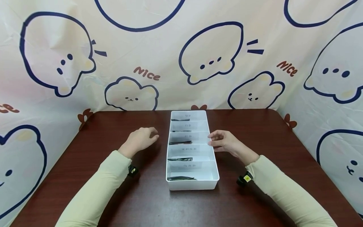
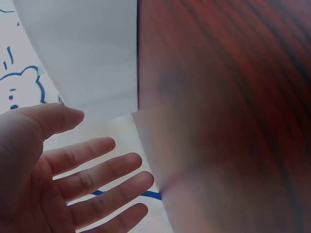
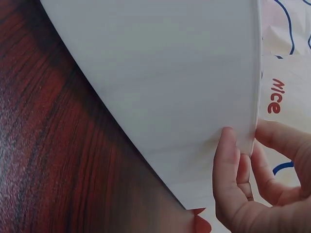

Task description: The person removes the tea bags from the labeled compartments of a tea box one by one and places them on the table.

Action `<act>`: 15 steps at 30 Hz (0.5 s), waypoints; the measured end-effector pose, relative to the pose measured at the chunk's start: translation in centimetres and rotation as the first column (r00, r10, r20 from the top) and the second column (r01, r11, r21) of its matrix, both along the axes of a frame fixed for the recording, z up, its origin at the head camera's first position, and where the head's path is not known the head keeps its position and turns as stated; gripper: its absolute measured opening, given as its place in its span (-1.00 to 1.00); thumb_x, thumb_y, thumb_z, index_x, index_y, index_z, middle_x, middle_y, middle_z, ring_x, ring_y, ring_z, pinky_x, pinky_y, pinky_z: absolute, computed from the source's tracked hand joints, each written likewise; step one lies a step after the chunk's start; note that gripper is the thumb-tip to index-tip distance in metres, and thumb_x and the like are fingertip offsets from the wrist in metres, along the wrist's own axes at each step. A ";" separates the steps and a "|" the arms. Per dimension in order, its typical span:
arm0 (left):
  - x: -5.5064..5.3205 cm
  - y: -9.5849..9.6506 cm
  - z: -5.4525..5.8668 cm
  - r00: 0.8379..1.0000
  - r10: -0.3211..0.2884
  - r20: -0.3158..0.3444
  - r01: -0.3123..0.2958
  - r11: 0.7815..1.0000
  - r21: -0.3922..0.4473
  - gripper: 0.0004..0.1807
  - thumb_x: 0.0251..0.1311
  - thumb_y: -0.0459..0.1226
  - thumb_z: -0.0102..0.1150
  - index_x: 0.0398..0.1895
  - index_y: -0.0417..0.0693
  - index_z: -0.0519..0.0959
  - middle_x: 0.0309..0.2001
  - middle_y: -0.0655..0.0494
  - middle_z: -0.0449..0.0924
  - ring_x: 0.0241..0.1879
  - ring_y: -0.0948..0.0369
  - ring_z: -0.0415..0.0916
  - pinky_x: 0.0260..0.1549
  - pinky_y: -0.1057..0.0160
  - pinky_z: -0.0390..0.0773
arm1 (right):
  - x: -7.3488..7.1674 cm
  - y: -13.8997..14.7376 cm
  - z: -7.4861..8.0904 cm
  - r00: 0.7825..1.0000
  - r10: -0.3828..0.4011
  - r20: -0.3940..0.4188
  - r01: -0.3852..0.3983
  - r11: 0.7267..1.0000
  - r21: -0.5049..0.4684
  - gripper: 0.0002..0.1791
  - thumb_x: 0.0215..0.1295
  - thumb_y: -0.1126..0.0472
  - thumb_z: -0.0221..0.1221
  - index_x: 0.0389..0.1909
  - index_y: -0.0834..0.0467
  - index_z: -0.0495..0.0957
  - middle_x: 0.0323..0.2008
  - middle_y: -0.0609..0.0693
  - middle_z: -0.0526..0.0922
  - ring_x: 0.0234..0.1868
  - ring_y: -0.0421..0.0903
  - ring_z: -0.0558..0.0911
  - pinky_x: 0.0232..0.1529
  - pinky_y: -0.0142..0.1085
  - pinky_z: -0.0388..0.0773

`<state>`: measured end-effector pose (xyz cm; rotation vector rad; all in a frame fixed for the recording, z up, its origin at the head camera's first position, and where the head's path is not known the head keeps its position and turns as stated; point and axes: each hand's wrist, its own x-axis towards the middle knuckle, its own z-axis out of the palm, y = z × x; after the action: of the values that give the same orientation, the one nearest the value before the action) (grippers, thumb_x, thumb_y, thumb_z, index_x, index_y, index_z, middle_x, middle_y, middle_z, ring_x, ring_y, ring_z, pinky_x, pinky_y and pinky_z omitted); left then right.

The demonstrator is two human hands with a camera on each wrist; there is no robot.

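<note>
A long white divided storage box (image 1: 192,185) lies lengthwise on the table, with several compartments in a row, each labelled in Chinese characters. Flat, dark packets (image 1: 181,178) lie along the left side of the compartments. At the box's right rim, my right hand (image 1: 227,143) holds the edge with bent fingers. The right wrist view shows one finger (image 3: 226,160) against the outer wall and other fingertips at the rim. My left hand (image 1: 141,138) hovers left of the box, apart from it. In the left wrist view its fingers (image 2: 107,182) are spread and loosely bent, holding nothing.
The box stands on a dark brown wooden table (image 1: 113,195), its far end near the table's back edge. A pale cloth printed with cartoon figures (image 1: 211,53) hangs behind and along both sides.
</note>
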<state>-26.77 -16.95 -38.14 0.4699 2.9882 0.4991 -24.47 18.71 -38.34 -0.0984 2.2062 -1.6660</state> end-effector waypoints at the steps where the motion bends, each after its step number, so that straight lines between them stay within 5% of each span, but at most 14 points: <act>1: 0.1 -0.1 0.2 1.000 0.004 -0.006 -0.004 1.000 0.012 -0.62 0.35 -0.08 0.06 0.11 -0.07 0.55 0.01 -0.05 0.64 -0.19 0.10 0.59 -0.14 0.00 0.62 | 0.0 -0.1 0.0 1.000 -0.003 0.001 0.003 1.000 0.003 -0.58 0.20 0.33 0.30 0.05 0.35 0.45 -0.23 0.07 0.45 -0.23 -0.09 0.58 -0.13 -0.11 0.66; 5: 1.2 -0.4 1.8 0.999 0.003 -0.040 0.001 0.995 0.098 -0.64 0.35 -0.07 0.08 0.11 -0.02 0.55 -0.08 0.01 0.66 -0.22 0.14 0.59 -0.21 0.06 0.63 | -0.1 -0.3 0.0 1.000 -0.017 0.009 0.017 1.000 0.011 -0.59 0.19 0.34 0.31 0.04 0.34 0.46 -0.23 0.06 0.46 -0.24 -0.09 0.57 -0.13 -0.12 0.67; 9: 3.4 -0.2 4.5 0.998 -0.030 -0.064 0.044 0.974 0.221 -0.67 0.35 -0.05 0.09 0.11 0.10 0.55 -0.07 0.11 0.65 -0.11 0.15 0.58 -0.15 0.07 0.60 | -0.2 -0.2 -0.1 1.000 -0.023 0.010 0.023 0.999 0.022 -0.59 0.18 0.33 0.32 0.04 0.32 0.46 -0.22 0.07 0.47 -0.24 -0.08 0.57 -0.13 -0.11 0.67; 15: 7.7 0.8 7.1 0.977 -0.196 -0.089 0.215 0.885 0.413 -0.76 0.32 -0.09 0.16 0.03 0.25 0.58 -0.09 0.32 0.64 -0.09 0.32 0.56 -0.07 0.11 0.58 | -0.1 -0.2 -0.1 0.999 -0.034 0.017 0.033 0.999 0.034 -0.59 0.18 0.33 0.31 0.04 0.30 0.47 -0.22 0.06 0.47 -0.24 -0.09 0.57 -0.13 -0.14 0.67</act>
<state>-19.06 -16.19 -31.06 0.8285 2.8134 1.1311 -24.55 18.53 -38.42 -0.0383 2.2338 -1.6398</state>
